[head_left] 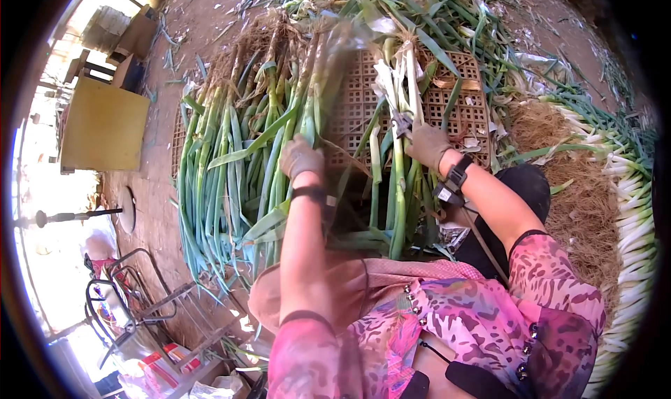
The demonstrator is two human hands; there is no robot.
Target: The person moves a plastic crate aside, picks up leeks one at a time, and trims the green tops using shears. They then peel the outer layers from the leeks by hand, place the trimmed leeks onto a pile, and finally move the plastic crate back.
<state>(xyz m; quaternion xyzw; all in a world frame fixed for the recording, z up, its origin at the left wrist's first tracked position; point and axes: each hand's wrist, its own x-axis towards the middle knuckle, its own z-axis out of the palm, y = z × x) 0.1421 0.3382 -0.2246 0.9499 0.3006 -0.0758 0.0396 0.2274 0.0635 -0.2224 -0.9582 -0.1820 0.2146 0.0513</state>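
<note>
My left hand [302,160], in a brownish glove, is closed at the edge of a thick row of long green onions [234,137]. Its fingers seem wrapped round a stalk, partly hidden by the hand. A blurred streak rises above it. My right hand [428,146], gloved too, is closed around a small grey metal tool [402,124] whose exact kind I cannot make out. The tool touches or lies just over several pale onion stalks [407,74] with peeled white shafts. Their green leaves hang down towards my lap.
Under the onions is a tan plastic crate [454,112] with a grid surface. Loose leaves [433,14] heap up behind it. Along the right lie cleaned white onions [629,217] beside a brown mass of roots [570,196]. A yellow box [105,126] and a metal-framed cart [133,301] stand left.
</note>
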